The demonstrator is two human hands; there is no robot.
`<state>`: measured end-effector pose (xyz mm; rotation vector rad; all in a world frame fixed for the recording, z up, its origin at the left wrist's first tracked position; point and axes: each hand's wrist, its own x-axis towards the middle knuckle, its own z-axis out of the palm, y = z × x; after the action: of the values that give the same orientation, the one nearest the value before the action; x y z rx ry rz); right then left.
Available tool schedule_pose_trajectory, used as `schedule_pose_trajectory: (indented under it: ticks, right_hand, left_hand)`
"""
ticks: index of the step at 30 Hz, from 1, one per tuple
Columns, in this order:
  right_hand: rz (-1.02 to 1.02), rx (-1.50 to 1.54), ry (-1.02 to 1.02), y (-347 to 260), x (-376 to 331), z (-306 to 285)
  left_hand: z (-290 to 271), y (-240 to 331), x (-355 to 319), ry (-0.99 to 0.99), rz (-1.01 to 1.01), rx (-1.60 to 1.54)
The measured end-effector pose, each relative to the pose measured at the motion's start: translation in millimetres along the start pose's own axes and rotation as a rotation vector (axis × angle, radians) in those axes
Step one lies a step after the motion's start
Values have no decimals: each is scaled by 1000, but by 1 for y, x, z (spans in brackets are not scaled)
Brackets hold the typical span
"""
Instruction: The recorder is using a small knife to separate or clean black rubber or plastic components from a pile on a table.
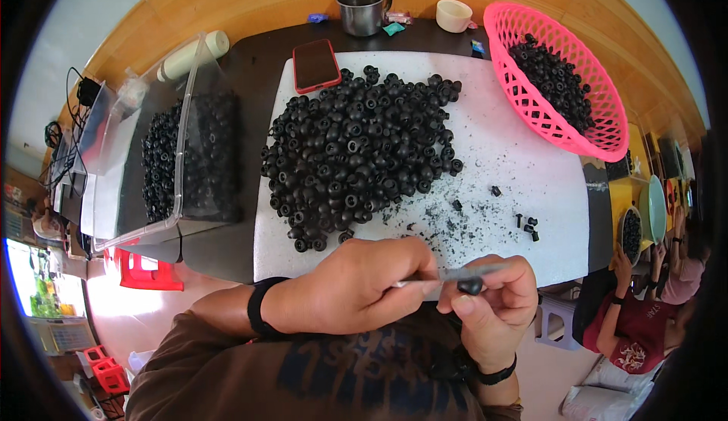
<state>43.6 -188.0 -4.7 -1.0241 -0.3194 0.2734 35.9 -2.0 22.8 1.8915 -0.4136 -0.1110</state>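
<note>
My left hand (pixel 353 284) hides part of the thin grey tool (pixel 476 272), my right hand (pixel 497 311) covers some of the round black piece (pixel 471 287), the dark crumbs (pixel 436 220) on the white board (pixel 542 193) are too small to tell, and the dark rim cuts off a co-worker in pink (pixel 684 278).

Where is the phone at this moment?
In the head view, the phone lies at the upper-left corner of the white board, beside the black pile, with the metal mug above it to the right.
</note>
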Motion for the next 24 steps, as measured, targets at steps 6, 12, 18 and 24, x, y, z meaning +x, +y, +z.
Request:
schedule_pose_trajectory:
  ticks: [6,12,18,24]
  right_hand:
    - [-16,-68,-37,6,3,2]
    - [-12,-71,-45,8,3,6]
    - [-72,-165,34,10,-1,10]
    - [-191,-194,-185,-7,2,13]
  left_hand:
    - [3,-7,-4,96,249,279]
    - [2,-12,-7,125,276,391]
    - [1,-11,-10,80,216,458]
    - [6,-29,-4,66,-50,373]
